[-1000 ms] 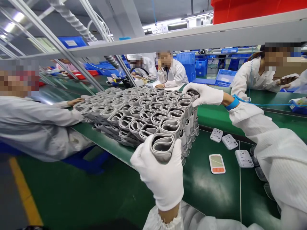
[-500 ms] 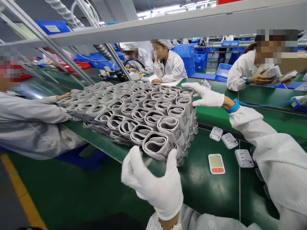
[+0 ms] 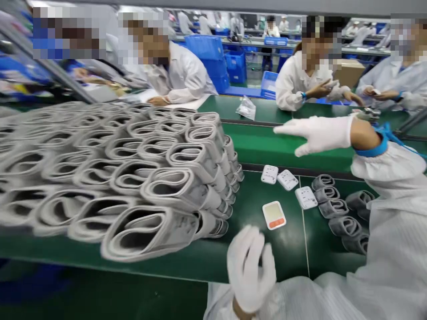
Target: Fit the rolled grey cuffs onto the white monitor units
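Note:
My right hand [image 3: 315, 134], in a white glove with a blue wrist strap behind it, hovers over the green belt with its fingers stretched out and nothing in them. My left hand [image 3: 251, 269], also gloved, is near the table's front edge, fingers loosely bent and slightly apart, holding nothing visible. To its left stands a large stack of rolled grey cuffs [image 3: 173, 191], several layers high. Just beyond the left hand lies a white monitor [image 3: 274, 215] with a screen and orange buttons. Three white units [image 3: 306, 198] lie behind it, printed or marked sides up.
Several darker rolled cuffs [image 3: 333, 208] sit near my right sleeve. A clear plastic bag [image 3: 246, 108] lies on the far table. Co-workers in white coats [image 3: 188, 73] sit across the line. Blue crates [image 3: 208, 58] stand behind. A grey metal post [image 3: 50, 60] slants at the left.
The view has swung right and closer to the stack. My right hand has moved away from the stack's far corner; my left hand has left the near corner, its fingers now closer together.

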`<state>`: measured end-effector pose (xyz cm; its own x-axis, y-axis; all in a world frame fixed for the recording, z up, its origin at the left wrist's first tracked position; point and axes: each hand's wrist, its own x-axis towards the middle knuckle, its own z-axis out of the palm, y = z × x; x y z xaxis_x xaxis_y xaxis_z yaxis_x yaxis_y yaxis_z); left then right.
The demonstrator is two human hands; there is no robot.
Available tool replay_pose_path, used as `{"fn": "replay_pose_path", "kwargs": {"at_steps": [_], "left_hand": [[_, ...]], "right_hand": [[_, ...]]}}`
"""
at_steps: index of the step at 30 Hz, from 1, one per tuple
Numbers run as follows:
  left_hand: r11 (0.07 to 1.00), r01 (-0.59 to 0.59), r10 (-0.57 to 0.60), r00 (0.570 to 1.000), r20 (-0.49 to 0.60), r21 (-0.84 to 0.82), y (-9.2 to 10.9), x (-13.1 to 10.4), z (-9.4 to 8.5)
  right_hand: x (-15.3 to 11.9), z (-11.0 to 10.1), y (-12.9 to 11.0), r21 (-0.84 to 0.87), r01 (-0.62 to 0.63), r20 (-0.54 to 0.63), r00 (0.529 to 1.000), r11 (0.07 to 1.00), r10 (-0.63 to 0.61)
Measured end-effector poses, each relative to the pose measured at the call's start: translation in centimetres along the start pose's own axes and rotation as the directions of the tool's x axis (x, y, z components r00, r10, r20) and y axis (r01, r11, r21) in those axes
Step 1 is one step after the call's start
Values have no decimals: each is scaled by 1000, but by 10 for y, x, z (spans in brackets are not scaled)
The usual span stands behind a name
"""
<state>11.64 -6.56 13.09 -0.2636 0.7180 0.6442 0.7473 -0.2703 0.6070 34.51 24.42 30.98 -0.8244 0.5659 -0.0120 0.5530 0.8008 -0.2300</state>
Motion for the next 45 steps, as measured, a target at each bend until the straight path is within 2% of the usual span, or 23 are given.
{"fn": "replay_pose_path", "kwargs": {"at_steps": [2,3,5,7,9,11,14,16,18,19,24,26,28,29,32,33,34,36,38,40,41,43,45], "left_hand": [[995,-99,93,969,228,14,-16,6,37],[991,-132,115,927,358,23,-25,9,53],[983,-185,143,800,583,13,-41,16,77],[963,-262,227,676,701,-58,-58,22,90],[934,-326,319,582,748,-145,-72,27,98],[905,-362,395,523,756,-223,-81,31,103],[854,-396,497,428,755,-338,-86,36,112],[819,-403,553,367,748,-408,-86,37,116],[799,-397,584,337,739,-451,-86,36,117],[796,-392,590,336,734,-461,-87,35,116],[794,-392,600,384,701,-464,-97,34,112],[789,-404,608,409,680,-463,-100,37,110],[786,-422,614,446,651,-453,-99,40,106],[785,-435,616,471,632,-441,-97,39,102],[792,-441,611,552,568,-423,-80,19,79],[798,-405,602,579,550,-447,-71,5,69],[825,-338,560,589,582,-453,-60,-11,61],[895,-152,419,608,675,-419,-35,-47,51],[939,10,262,628,733,-344,-8,-76,54],[951,142,116,659,743,-275,13,-92,65],[949,195,56,670,741,-248,21,-94,72],[936,281,-40,682,730,-211,30,-93,85],[923,327,-93,701,707,-203,32,-89,90]], "right_hand": [[-60,8,3,-80,-189,74,978,979,195],[-91,14,-1,-106,-273,77,956,956,281],[-148,30,-18,-143,-426,23,901,893,433],[-196,52,-46,-157,-560,-65,828,814,557],[-230,85,-78,-121,-672,-128,740,730,660],[-252,126,-109,-45,-776,-165,627,629,761],[-263,189,-143,124,-891,-209,408,437,889],[-263,223,-156,296,-883,-271,288,364,919],[-263,246,-160,432,-825,-351,219,365,910],[-264,254,-160,469,-801,-390,189,371,901],[-272,272,-157,576,-753,-478,7,319,878],[-274,273,-162,611,-730,-470,-23,306,883],[-276,269,-171,628,-712,-435,16,316,900],[-276,265,-176,634,-700,-402,64,328,913],[-275,245,-188,653,-648,-280,275,393,920],[-273,237,-187,641,-632,-288,327,435,900],[-270,229,-182,606,-624,-333,365,494,870],[-259,214,-161,444,-637,-468,435,630,770],[-242,201,-129,217,-659,-510,552,720,660],[-225,193,-94,41,-660,-384,683,750,621],[-218,190,-78,-10,-653,-295,726,758,621],[-211,186,-56,-50,-633,-143,770,772,622],[-213,180,-51,-42,-608,-89,792,793,603]]}}
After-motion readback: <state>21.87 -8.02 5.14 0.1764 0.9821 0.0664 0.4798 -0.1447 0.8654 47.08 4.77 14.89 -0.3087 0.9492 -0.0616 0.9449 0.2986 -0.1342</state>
